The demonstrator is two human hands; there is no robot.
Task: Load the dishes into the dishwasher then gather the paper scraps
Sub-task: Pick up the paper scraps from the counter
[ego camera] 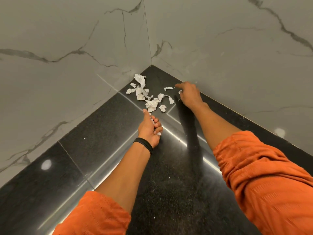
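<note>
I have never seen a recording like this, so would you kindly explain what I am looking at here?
There is no machine: a person wears a camera on the head, so this single picture looks down along both arms in orange sleeves. The black polished stone surface meets marble walls in a corner, where torn paper scraps lie. The left hand, with a black wristband, grips scraps already gathered. The right hand reaches near a loose strip; whether it pinches anything is unclear.
</note>
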